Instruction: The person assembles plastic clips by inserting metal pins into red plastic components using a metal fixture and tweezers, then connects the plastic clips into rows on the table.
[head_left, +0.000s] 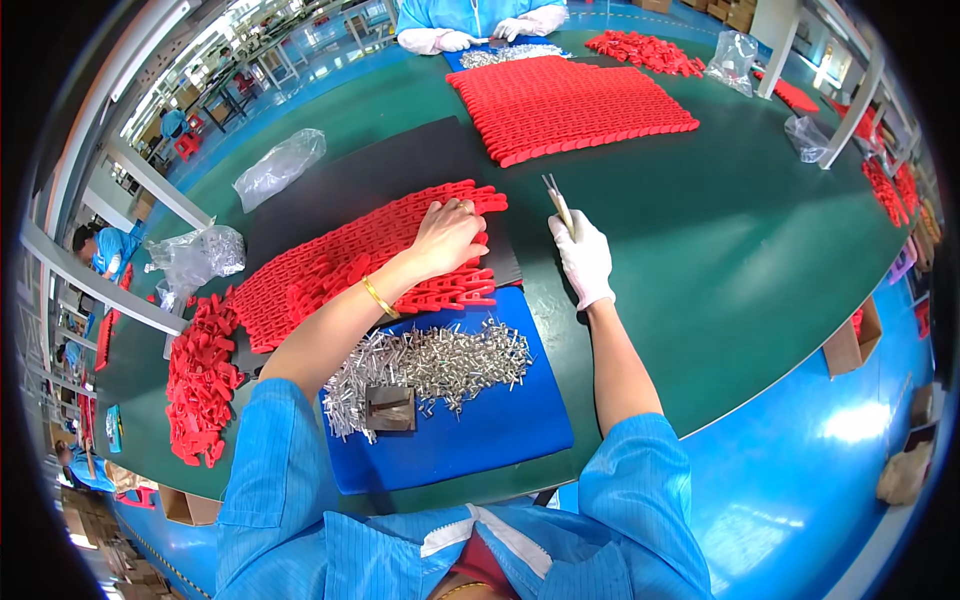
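My bare left hand (pixel 450 237), with a gold bangle at its wrist, is closed over the right end of a mat of red plastic pieces (pixel 340 240). These long pieces look like clips laid side by side in rows; the fingers partly hide those they grip. More of them lie loosely on the rows below that hand. In a white glove, my right hand (pixel 583 262) is closed round pale tweezers (pixel 560 203), their two metal prongs pointing away from me. Nearest me, a blue pad (pixel 480 440) bears small silver metal parts (pixel 450 362) and a grey metal block (pixel 390 408).
Loose red pieces (pixel 200 385) are heaped at the left. Clear plastic bags (pixel 282 168) lie beyond a black board (pixel 370 165). Another red mat (pixel 570 105) lies farther off on the green table (pixel 740 250). Across it sits a co-worker with gloved hands (pixel 485 35).
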